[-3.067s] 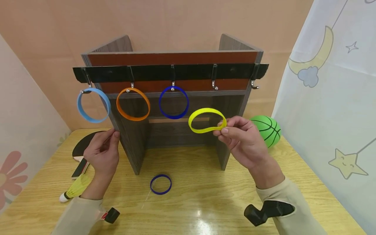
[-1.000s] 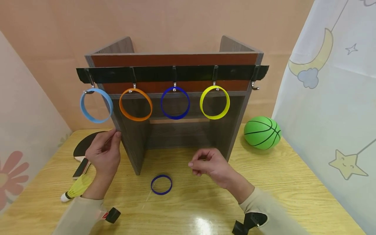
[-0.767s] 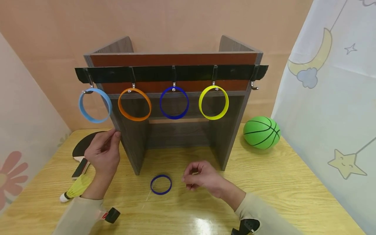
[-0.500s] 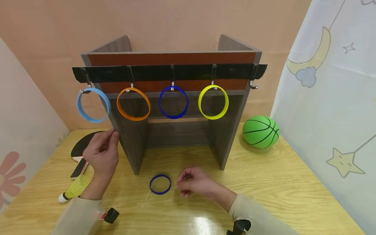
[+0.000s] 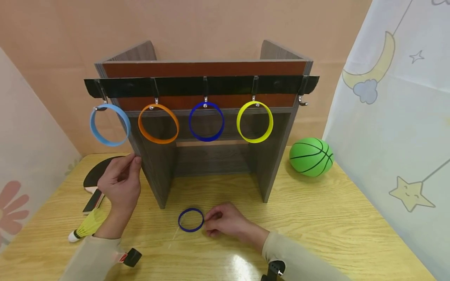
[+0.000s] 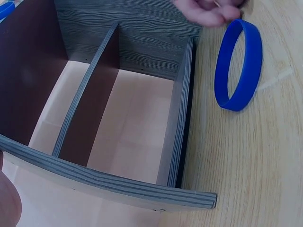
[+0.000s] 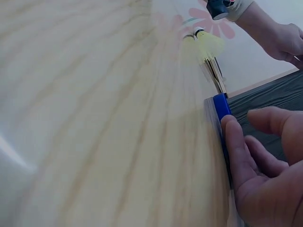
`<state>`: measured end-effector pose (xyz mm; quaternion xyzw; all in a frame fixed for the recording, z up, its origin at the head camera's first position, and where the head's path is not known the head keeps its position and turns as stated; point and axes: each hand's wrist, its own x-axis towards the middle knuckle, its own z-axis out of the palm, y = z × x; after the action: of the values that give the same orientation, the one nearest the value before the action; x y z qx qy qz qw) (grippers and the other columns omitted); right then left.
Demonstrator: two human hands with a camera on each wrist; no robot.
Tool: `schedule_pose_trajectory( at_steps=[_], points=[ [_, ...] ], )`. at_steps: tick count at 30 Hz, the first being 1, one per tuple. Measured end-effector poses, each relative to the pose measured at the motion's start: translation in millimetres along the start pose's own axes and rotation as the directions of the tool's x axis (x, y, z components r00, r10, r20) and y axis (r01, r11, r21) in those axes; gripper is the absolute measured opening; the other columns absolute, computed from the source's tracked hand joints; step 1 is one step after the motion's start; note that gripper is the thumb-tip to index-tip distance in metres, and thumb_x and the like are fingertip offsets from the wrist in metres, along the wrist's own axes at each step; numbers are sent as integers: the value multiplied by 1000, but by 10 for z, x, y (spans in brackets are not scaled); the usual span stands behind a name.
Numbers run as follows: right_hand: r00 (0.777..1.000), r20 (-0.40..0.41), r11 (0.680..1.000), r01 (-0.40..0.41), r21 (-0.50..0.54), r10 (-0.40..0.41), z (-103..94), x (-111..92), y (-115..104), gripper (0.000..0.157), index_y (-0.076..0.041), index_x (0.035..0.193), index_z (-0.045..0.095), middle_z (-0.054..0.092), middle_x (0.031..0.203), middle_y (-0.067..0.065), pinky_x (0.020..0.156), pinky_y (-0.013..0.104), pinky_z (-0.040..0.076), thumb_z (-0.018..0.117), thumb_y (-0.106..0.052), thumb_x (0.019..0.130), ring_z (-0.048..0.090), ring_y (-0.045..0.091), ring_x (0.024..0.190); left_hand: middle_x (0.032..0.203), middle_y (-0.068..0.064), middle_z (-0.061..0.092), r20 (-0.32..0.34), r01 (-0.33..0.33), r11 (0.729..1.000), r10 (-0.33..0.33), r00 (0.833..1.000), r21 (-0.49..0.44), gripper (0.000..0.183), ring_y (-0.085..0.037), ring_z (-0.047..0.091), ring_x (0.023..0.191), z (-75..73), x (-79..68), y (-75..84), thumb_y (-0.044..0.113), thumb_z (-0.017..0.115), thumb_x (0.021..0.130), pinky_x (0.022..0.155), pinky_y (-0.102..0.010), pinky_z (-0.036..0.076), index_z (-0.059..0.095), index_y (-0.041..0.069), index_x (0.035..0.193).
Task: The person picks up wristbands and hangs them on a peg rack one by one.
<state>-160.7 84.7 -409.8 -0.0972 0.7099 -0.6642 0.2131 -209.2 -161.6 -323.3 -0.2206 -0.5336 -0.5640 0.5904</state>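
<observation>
A dark blue silicone wristband (image 5: 191,230) lies on the table in front of a grey wooden shelf (image 5: 149,168). My right hand (image 5: 226,220) is at the band's right edge, fingertips close to it, with a gap between thumb and fingers in the right wrist view. My left hand (image 5: 121,181) pinches the front edge of the shelf's left side panel. Light blue (image 5: 102,139), orange (image 5: 159,140), dark blue (image 5: 206,138) and yellow wristbands (image 5: 254,139) each hang from a hook on the black strip (image 5: 179,86). The rightmost hook (image 5: 302,102) carries no band.
A green ball (image 5: 311,157) sits right of the shelf. On the left lie a black table tennis bat (image 5: 96,173) and a yellow shuttlecock (image 5: 88,226). The wooden table (image 5: 316,230) reaches a printed cloth (image 5: 393,128) on the right.
My right hand hung the yellow band on the fourth hook, let go, and came down leftward to the dark blue band on the table. The left hand has stayed on the shelf.
</observation>
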Motion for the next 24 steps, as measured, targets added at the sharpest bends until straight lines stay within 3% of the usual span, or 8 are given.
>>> schedule_pose_trajectory(
  at_steps=[7,24],
  points=[
    [999,-46,1000,-8,6,8,43,68,-11,16,9,93,63,65,75,16,61,35,56,70,4,80,67,29,67,71,-15,65,-3,0,1000,0,1000,3,23,-5,58,63,9,-6,-2,3,77,78,57,-11,42,68,-17,82],
    [989,-145,993,-33,-112,17,142,168,-6,15,2,81,61,64,65,14,48,32,54,74,-2,80,64,24,52,71,-15,65,3,-5,1000,5,1000,-15,22,-5,57,62,-13,-5,-18,1,76,78,57,-12,43,67,-19,81]
  ],
)
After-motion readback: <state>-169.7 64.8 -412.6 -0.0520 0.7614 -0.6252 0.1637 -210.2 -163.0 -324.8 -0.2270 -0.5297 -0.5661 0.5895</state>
